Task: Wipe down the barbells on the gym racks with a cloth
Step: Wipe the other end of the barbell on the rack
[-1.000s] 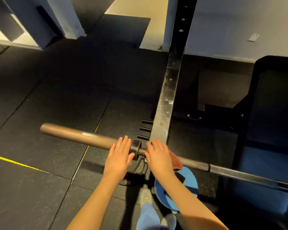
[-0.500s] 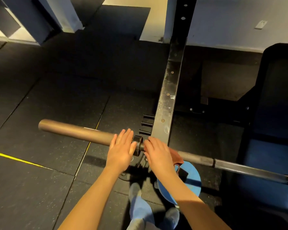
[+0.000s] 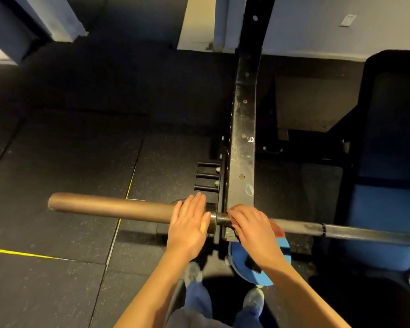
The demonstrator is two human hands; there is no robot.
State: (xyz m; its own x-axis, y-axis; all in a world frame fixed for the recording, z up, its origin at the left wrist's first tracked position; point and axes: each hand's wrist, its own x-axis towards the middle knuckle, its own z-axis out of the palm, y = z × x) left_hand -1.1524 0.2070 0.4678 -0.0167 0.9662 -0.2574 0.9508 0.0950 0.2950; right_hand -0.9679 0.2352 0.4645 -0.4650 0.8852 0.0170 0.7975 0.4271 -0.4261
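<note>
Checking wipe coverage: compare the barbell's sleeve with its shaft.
The sleeve is thicker and bronze-brown; the shaft is thinner and dark grey. The sleeve has the left hand flat on it; the shaft has the right hand with the cloth. Both are round metal.

Only one wide-angle view is given, taken from head height and aimed forward and steeply down. The barbell is framed close, within arm's reach, across the lower middle; the rack upright is seen just behind it, the floor beneath it.
</note>
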